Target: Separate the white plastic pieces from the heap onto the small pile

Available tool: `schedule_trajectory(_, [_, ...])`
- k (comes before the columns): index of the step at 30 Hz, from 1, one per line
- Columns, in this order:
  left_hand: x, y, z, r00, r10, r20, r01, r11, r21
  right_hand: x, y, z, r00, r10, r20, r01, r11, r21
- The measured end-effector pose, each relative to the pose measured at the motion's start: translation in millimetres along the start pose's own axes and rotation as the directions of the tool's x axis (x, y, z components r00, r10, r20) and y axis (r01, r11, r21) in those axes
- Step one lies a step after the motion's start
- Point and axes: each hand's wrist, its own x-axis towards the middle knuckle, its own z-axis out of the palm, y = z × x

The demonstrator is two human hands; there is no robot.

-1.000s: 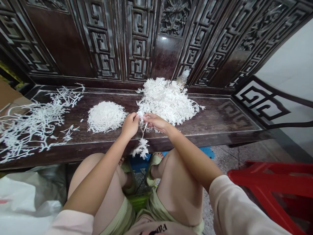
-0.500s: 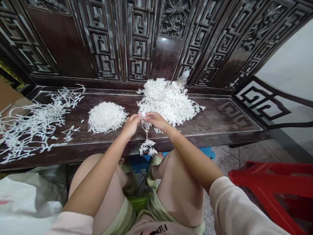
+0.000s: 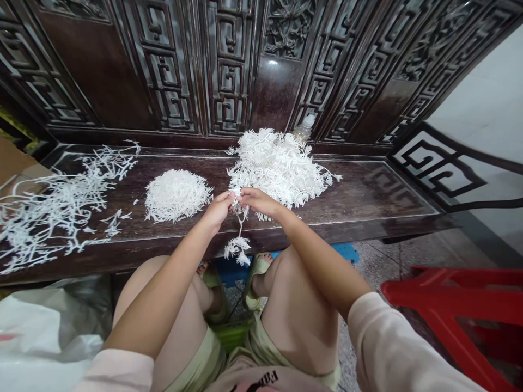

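Note:
My left hand (image 3: 218, 209) and my right hand (image 3: 257, 200) meet at the front edge of a dark wooden bench (image 3: 368, 198), both pinched on one white plastic branched strip (image 3: 237, 246) that dangles below them over the bench edge. Just behind my right hand rises a big heap of the same white branched pieces (image 3: 278, 163). To the left of my left hand sits a round pile of small white plastic bits (image 3: 176, 193). Bare white stems (image 3: 61, 207) are scattered over the bench's left end.
A carved dark backrest (image 3: 229, 65) stands behind the bench, with a clear plastic bottle (image 3: 304, 128) leaning against it. A red plastic stool (image 3: 461, 310) is at the lower right, a white plastic bag (image 3: 44, 332) at the lower left, a blue stool (image 3: 345, 253) under my knees.
The dangling end of the strip has swung and shortened a little as my hands worked along it. Both hands have stayed at the bench's front edge.

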Motion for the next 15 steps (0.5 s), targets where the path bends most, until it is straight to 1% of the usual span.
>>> schedule_trajectory(4, [-3.8,4.3,3.4,1.0,-0.01,0.007,0.011,0.997,-0.07,1.2,-2.2,-2.2,0.998,0.036,0.05,-0.035,0.999,-0.009])
schedule_trajectory(7, [-5.1,6.3,4.8,1.0,0.0,-0.021,-0.002,0.995,-0.096,5.6,-0.6,-1.7,0.998,0.05,0.039,-0.052,0.998,0.046])
schedule_trajectory(9, [-4.6,7.1,3.8,0.999,0.023,-0.039,-0.026,0.996,-0.082,7.7,1.1,-1.1,0.999,0.05,0.012,-0.051,0.996,0.07])
schedule_trajectory(12, [-2.6,7.9,0.0,0.997,0.064,-0.052,-0.065,0.998,-0.018,8.2,4.8,-1.7,0.999,0.035,-0.015,-0.035,0.999,0.017])
schedule_trajectory(15, [0.1,7.9,-3.5,0.998,0.024,-0.052,-0.023,0.999,0.026,7.2,9.0,-3.0,1.0,-0.004,-0.015,0.003,0.999,-0.052])
